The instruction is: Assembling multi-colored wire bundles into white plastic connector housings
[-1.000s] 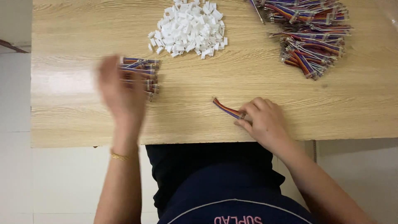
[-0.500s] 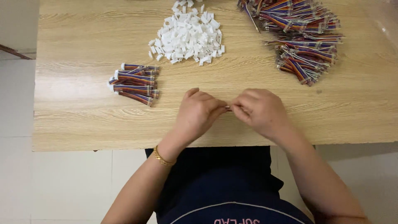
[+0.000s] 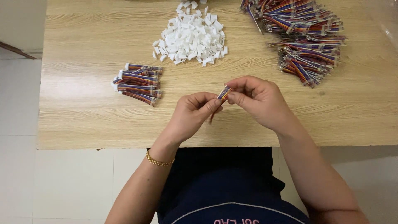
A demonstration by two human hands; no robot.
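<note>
Hands meet below the white connector pile (image 3: 191, 37): left hand (image 3: 190, 116) and right hand (image 3: 259, 99) both pinch one multicoloured wire strip (image 3: 224, 93), its long axis tilted up-right.

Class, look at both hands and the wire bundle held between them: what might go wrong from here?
1. The striped wire bundle is pinched only at its tip by the left hand and right hand; it may slip and drop.
2. An elbow sweep might scatter the white connector pile nearby.
</note>
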